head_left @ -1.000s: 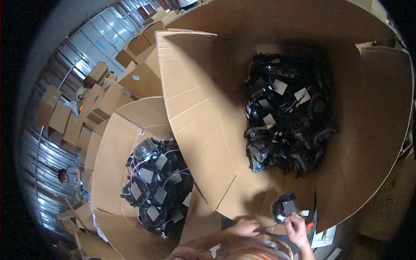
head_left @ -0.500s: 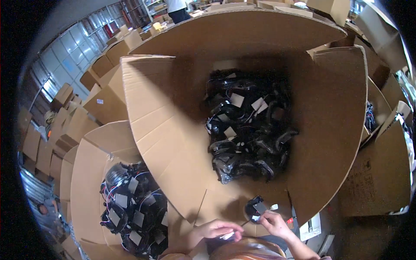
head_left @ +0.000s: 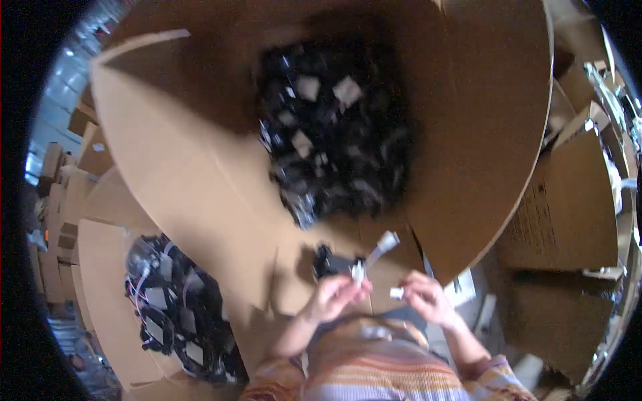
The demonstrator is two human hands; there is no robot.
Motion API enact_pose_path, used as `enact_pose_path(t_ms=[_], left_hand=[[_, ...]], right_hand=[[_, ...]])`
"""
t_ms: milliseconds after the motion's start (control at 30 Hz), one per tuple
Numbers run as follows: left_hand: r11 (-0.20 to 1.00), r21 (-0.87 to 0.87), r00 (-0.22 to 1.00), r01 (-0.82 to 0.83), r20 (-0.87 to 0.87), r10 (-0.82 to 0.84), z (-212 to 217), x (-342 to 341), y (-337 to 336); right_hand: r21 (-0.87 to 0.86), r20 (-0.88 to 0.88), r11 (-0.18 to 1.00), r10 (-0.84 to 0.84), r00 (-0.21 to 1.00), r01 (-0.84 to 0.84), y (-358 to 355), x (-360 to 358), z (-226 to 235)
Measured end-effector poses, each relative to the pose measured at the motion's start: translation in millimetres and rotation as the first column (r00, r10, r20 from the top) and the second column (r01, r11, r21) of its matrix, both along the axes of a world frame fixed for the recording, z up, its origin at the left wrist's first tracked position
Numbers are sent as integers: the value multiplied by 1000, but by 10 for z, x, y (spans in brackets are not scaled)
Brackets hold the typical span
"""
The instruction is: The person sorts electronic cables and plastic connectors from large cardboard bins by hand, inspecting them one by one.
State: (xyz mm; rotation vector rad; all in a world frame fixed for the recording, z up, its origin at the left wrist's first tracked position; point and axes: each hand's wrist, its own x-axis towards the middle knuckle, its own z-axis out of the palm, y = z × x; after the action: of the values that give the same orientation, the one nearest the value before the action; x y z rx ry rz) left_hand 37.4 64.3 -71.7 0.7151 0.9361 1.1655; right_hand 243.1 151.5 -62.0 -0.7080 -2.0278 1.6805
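Note:
My left hand [head_left: 336, 297] is closed on a white connector [head_left: 358, 272] at the near side of a black plastic part [head_left: 328, 262]. A pale strip with a white plug [head_left: 387, 241] on its end sticks out from that part toward the upper right. To the right, my right hand [head_left: 429, 299] pinches a small white piece [head_left: 397, 293], apart from the part; its exact kind is too small to tell. Both hands are just in front of my body, at the near wall of a large cardboard box [head_left: 221, 194]. Inside lie many black plastic parts [head_left: 341, 147] with pale square labels.
Lower left, a second cardboard box [head_left: 100, 294] contains more black parts with wires and labels [head_left: 184, 314]. Another brown carton [head_left: 568, 207] stands at the right. A white sheet-like object [head_left: 461, 289] lies beyond my right forearm. Stacked cartons [head_left: 67, 207] line the left side.
The whole view has shifted, with the boxes now higher and further left. My left hand has come to the black part, while my right hand has drawn away from it with the small white piece.

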Motion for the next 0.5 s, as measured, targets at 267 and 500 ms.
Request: enact_pose_path(t_ms=[267,500], left_hand=[[986,165,931,28,-362,34,8,78,47],[881,473,644,11,-677,356,-39,248,49]], right_hand=[[-175,-41,979,99,994,-105,86,-124,379],[-221,5,975,7,1000,-6,6,-142,355]])
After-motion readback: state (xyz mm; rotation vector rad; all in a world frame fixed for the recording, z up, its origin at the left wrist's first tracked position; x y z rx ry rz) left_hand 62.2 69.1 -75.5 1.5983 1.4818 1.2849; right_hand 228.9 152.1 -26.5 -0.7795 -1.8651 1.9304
